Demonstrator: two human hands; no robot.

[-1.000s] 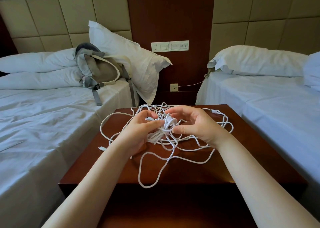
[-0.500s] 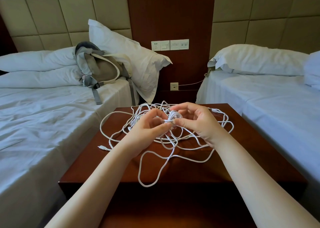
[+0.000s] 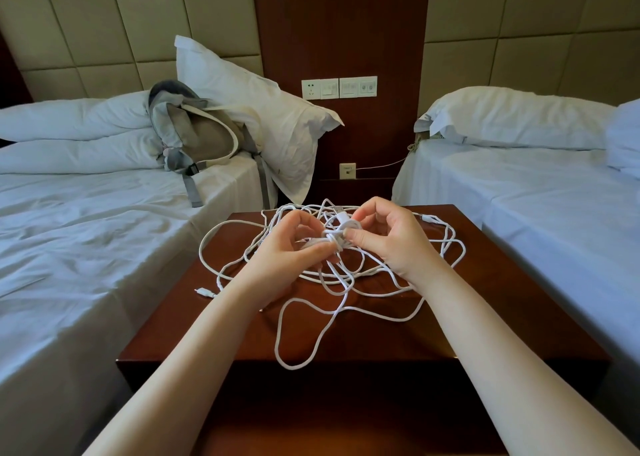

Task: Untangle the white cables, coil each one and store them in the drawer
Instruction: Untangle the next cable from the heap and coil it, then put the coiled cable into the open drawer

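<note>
Head view: left hand (image 3: 289, 251) and right hand (image 3: 393, 244) both pinch a tight knot in the tangled white round cables (image 3: 342, 227), thumbs and forefingers closed narrowly on it. Loose loops spread below and to either side of the grip, lying on the dark red-brown glossy wooden nightstand (image 3: 502, 303).
</note>
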